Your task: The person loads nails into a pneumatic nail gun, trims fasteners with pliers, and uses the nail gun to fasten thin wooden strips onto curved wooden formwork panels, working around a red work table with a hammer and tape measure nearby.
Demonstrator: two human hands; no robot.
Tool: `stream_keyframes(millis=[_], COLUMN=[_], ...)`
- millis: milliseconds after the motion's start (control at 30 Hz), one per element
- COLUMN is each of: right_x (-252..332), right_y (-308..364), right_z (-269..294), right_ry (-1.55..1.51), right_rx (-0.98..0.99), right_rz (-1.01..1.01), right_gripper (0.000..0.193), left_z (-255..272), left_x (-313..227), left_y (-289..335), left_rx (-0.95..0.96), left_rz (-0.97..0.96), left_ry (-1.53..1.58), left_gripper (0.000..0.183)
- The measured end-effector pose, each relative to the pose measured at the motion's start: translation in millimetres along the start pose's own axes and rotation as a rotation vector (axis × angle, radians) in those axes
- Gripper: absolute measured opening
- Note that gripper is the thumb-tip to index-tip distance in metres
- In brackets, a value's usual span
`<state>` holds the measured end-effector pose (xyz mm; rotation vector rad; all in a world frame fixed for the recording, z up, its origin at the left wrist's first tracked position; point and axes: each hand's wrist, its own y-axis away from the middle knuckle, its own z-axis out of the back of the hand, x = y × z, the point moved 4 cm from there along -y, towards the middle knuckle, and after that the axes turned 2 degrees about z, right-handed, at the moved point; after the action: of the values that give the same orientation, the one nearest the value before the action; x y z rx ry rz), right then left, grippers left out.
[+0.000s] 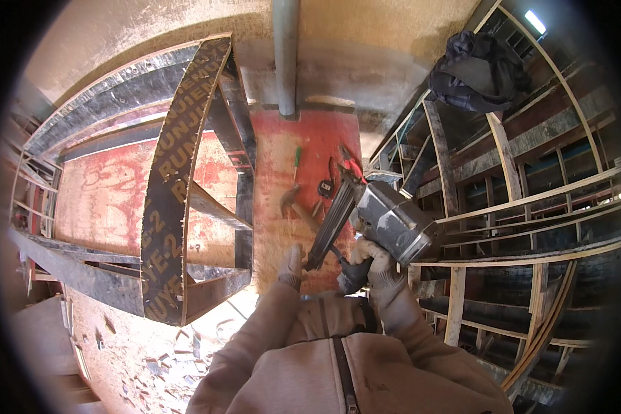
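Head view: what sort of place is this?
Probably a carpentry or formwork workshop: a nail gun in the right hand, curved timber frames stacked alongside, and a hammer on a sawdust-strewn board.

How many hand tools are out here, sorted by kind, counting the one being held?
Nail gun, gripped by right hand, left hand near its magazine: 1
Hammer: 1
Green-handled screwdriver: 1
Red-handled pliers: 1
Tape measure: 1
Total: 5

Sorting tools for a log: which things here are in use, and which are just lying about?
In use:
nail gun, gripped by right hand
left hand at its magazine

Lying about:
hammer
green-handled screwdriver
red-handled pliers
dark cloth on frame
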<state>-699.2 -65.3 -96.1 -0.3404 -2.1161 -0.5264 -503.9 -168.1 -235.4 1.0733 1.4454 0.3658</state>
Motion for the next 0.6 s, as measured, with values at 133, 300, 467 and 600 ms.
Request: stream_keyframes(millis=[133,300,467,600], right_x=[8,6,-10,-13], right_y=[19,16,12,22], right_z=[-21,-26,-29,-28], right_ry=[0.009,-0.005,-0.389,-0.069], right_rx=[-0.087,-0.028,0.250,0.119], right_rz=[-0.118,0.032,0.009,0.061], right_gripper=[0.029,0.026,0.012,0.011], left_z=[1,7,7,3], left_x=[-6,-16,-28,-42], left_y=[2,2,5,11], left_rx=[0.011,0.001,0.031,0.050], left_rz=[0.025,0.036,-0.075,-0.112], left_ry=[0.006,0.009,0.011,0.023], left_gripper=[0.084,0.087,0.082,0.080])
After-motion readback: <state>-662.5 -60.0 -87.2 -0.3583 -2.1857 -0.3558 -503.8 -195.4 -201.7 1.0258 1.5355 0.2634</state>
